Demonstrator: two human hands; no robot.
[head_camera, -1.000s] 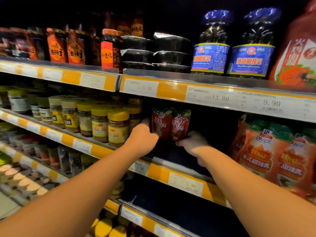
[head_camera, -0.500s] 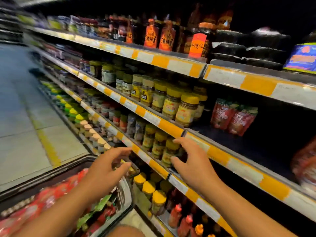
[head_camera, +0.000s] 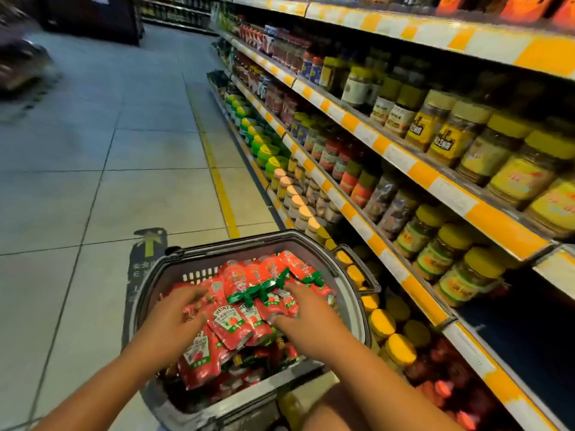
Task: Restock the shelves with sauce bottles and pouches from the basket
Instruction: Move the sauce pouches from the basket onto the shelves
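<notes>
A grey basket stands on the floor below me, heaped with red ketchup pouches that have green caps. My left hand hovers over the left side of the heap with its fingers spread, touching the pouches. My right hand lies on the right side of the heap, fingers straight and spread over the pouches. Neither hand grips a pouch. The shelves run along my right with yellow and white price strips.
Jars with yellow lids fill the upper shelf at the right; more jars and red bottles fill the lower ones. A dark gap opens in the shelf at the lower right. A tiled aisle floor with a yellow line stretches to the left.
My view swung down from the shelf to the basket. Both hands left the shelf and came down onto the pouches in the basket.
</notes>
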